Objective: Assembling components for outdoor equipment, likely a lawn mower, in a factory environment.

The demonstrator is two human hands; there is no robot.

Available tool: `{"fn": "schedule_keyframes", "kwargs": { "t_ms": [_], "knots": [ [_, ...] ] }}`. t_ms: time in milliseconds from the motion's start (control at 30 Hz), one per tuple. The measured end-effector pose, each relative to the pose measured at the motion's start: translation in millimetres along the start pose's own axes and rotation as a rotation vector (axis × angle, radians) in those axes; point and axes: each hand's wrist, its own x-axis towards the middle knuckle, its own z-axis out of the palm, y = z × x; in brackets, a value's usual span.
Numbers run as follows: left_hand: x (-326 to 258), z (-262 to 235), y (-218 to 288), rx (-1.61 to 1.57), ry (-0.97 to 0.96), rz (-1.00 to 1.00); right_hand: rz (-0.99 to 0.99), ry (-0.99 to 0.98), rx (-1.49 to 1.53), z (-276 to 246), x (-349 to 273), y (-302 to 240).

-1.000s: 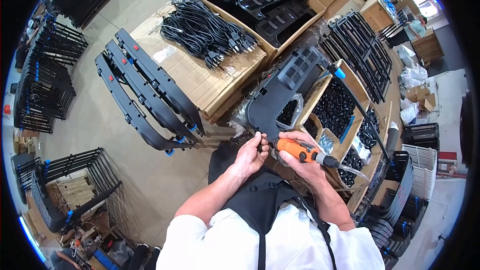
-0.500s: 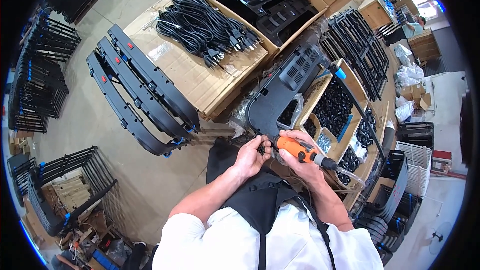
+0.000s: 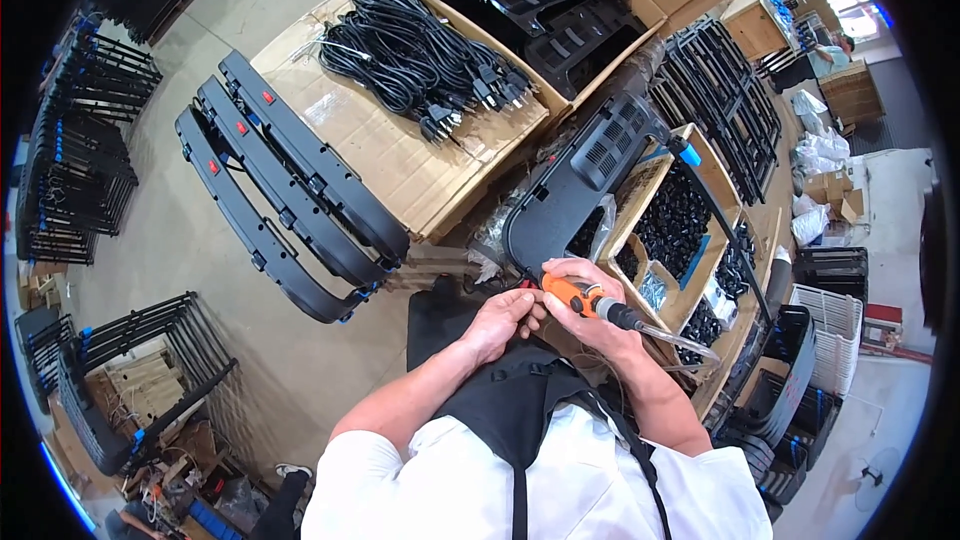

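My right hand (image 3: 598, 328) is wrapped around an orange power screwdriver (image 3: 572, 294) with a black end and a clear hose. Its tip points toward my left hand (image 3: 503, 324), whose fingers are pinched together beside it; what they hold is too small to make out. Just beyond both hands lies a long black plastic panel (image 3: 545, 225) with a rounded near end and a vented raised cover. The hands are at its near edge, in front of my dark apron (image 3: 520, 390).
Right of the panel stands a divided wooden tray (image 3: 618, 208) of small black parts and screws. Bundled black power cords (image 3: 410, 60) lie on a cardboard box (image 3: 400, 180). Several curved black frames (image 3: 290, 180) with red switches stand at left. Black covers fill an open carton (image 3: 655, 30).
The screwdriver and both hands have drawn back slightly toward me, away from the panel's edge. The view has shifted a little.
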Motion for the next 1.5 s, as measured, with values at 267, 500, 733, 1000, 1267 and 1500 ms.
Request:
{"fn": "schedule_keyframes", "kwargs": {
  "t_ms": [267,500,733,1000,1267,1500],
  "knots": [
    [-6,-7,17,0.055,0.023,-0.001,0.011,0.023,0.008,5,2,9],
    [4,-18,27,-0.105,0.027,-0.063,0.067,0.141,-0.023,4,-10,-8],
    [29,5,54,-0.389,0.011,-0.061,0.006,0.258,0.265,-10,-8,-8],
    [38,26,70,-0.486,0.014,-0.086,-0.036,0.199,0.248,-36,7,2],
    [55,35,68,-0.573,0.043,0.017,-0.056,0.129,0.261,-49,34,6],
    [55,43,65,-0.440,0.138,0.123,-0.075,0.080,0.234,-44,61,12]
  ]
}}
